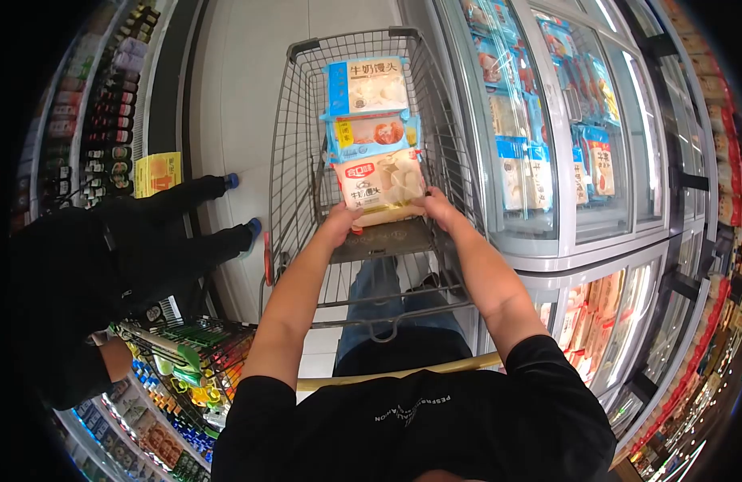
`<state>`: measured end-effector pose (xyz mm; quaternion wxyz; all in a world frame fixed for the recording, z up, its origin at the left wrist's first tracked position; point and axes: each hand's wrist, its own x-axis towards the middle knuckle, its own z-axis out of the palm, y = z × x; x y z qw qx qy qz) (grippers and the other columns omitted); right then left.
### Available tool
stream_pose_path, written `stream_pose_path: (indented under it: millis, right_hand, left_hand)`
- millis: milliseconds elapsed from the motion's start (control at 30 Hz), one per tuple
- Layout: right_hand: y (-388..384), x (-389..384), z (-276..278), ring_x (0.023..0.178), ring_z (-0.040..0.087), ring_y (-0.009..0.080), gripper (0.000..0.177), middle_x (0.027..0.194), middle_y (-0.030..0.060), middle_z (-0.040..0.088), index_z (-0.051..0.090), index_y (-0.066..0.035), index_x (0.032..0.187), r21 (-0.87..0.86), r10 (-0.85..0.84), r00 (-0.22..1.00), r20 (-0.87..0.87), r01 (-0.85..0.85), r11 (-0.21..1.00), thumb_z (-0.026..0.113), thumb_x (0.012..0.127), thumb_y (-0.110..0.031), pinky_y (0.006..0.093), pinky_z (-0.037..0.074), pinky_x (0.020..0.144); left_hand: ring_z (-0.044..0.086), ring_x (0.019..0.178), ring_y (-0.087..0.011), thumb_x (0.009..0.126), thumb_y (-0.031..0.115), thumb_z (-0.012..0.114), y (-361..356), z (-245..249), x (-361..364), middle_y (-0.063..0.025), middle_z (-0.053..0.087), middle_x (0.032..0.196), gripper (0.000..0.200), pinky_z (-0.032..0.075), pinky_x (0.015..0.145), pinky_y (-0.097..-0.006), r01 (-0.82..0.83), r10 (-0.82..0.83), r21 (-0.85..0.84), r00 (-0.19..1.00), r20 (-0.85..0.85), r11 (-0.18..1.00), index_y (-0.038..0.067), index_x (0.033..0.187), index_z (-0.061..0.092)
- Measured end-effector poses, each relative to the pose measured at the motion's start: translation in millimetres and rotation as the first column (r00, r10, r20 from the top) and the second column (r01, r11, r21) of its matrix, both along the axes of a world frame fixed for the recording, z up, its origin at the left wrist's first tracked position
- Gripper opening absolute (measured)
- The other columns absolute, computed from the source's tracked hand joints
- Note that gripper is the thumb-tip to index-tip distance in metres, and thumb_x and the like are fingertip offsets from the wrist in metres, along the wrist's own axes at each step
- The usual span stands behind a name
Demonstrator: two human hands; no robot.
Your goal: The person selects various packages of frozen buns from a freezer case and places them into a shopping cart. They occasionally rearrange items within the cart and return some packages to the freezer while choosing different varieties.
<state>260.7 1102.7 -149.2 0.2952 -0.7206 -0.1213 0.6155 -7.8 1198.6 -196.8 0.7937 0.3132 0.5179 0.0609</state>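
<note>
My left hand (339, 223) grips the near left corner of a cream and red bag of frozen steamed buns (384, 186). On its right edge, my right hand (441, 208) is closed with the fingers partly hidden behind the bag. The bag is inside a grey wire shopping cart (293, 132), at the end closest to me. Just beyond it lies a light blue bag (375, 135) with a yellow label. Farther along the cart is a blue and white bag of steamed buns (369, 85).
Glass-topped freezers (539, 259) with packaged food line the right side, close to the cart. On the left, another person in dark clothes (158, 213) stands beside a second cart holding goods (190, 353). A yellow price sign (158, 174) hangs by shelves of bottles (118, 120).
</note>
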Motion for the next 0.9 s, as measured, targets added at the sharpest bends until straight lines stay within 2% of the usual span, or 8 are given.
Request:
stream_pose_path:
  millis: [100,200,300,400,433,533,667,900]
  right_hand:
    - [5.7,14.6,-16.4,0.107,0.066,0.0273,0.061,0.123,0.0211,0.063,0.050,0.005,0.132,-0.059,0.023,0.997,-0.077,-0.028,0.998,0.078,0.082,-0.017,0.0372,0.053,0.089]
    - [3.5,8.1,0.0,0.095,0.068,0.0260,0.064,0.111,0.0143,0.065,0.042,0.001,0.132,0.081,-0.027,0.994,-0.103,0.035,0.996,0.079,0.086,-0.021,0.0386,0.054,0.080]
    - [9.2,1.5,1.0,0.096,0.067,0.0268,0.052,0.108,0.0131,0.064,0.043,-0.002,0.121,0.069,-0.084,0.985,-0.153,0.095,0.993,0.079,0.087,-0.015,0.0432,0.057,0.076]
    - [11.6,1.3,26.8,0.090,0.068,0.0268,0.047,0.108,0.0144,0.064,0.048,-0.002,0.119,0.253,-0.048,0.963,-0.266,0.118,0.960,0.079,0.084,-0.007,0.0432,0.059,0.071]
    - [15.5,2.3,35.2,0.095,0.066,0.0267,0.051,0.111,0.0125,0.064,0.041,-0.007,0.121,0.134,-0.031,0.983,-0.183,0.056,0.989,0.078,0.085,-0.006,0.0453,0.058,0.069]
    - [17.6,-0.9,82.8,0.097,0.064,0.0247,0.049,0.112,0.0114,0.063,0.041,-0.008,0.121,0.308,-0.072,0.971,-0.226,0.141,0.941,0.077,0.087,-0.009,0.0441,0.058,0.068]
    - [8.9,8.8,146.1,0.098,0.064,0.0231,0.049,0.120,0.0105,0.058,0.040,-0.006,0.119,0.450,-0.009,0.993,-0.117,0.061,0.891,0.078,0.087,-0.011,0.0390,0.058,0.071]
    - [-82.4,18.6,282.1,0.109,0.063,0.0202,0.051,0.119,0.0127,0.060,0.046,-0.002,0.121,0.701,-0.097,0.977,-0.191,0.205,0.683,0.078,0.082,0.002,0.0345,0.056,0.091]
  left_hand:
    - [0.068,0.103,-0.0296,0.097,0.011,0.061,2.4,-25.9,-3.8,-0.0119,0.067,0.123,0.034,0.053,0.085,-0.0470,-0.119,0.119,0.046,0.993,0.004,0.992,0.009,0.130,0.057]
    - [0.069,0.100,-0.0347,0.097,0.011,0.061,16.2,12.4,3.2,-0.0145,0.071,0.110,0.033,0.055,0.079,-0.0523,-0.091,0.089,0.001,0.970,-0.224,0.996,0.007,0.130,0.056]
    - [0.070,0.099,-0.0379,0.098,0.009,0.058,19.1,22.3,1.9,-0.0160,0.068,0.116,0.032,0.056,0.074,-0.0581,-0.179,0.165,-0.086,0.974,-0.153,0.980,0.008,0.130,0.052]
    - [0.066,0.110,-0.0405,0.102,0.009,0.051,30.4,48.8,-7.6,-0.0198,0.059,0.132,0.036,0.060,0.078,-0.0609,-0.187,0.194,-0.113,0.980,0.054,0.976,0.008,0.136,0.042]
    - [0.063,0.116,-0.0414,0.101,0.008,0.052,33.0,61.0,-9.4,-0.0195,0.053,0.140,0.042,0.058,0.083,-0.0632,-0.209,0.222,-0.116,0.968,0.120,0.971,0.011,0.141,0.037]
    - [0.060,0.121,-0.0412,0.100,0.007,0.055,34.2,120.3,-10.0,-0.0181,0.052,0.140,0.046,0.057,0.087,-0.0636,-0.296,0.309,-0.088,0.925,0.220,0.951,0.012,0.142,0.037]
    - [0.058,0.122,-0.0397,0.095,0.006,0.062,22.9,187.8,-14.4,-0.0156,0.054,0.139,0.054,0.055,0.092,-0.0606,-0.328,0.312,-0.012,0.885,0.347,0.945,0.011,0.143,0.037]
    - [0.058,0.125,-0.0323,0.089,-0.002,0.066,-65.6,313.4,5.7,-0.0156,0.055,0.138,0.063,0.052,0.102,-0.0494,-0.409,0.243,0.149,0.757,0.607,0.900,0.005,0.145,0.038]
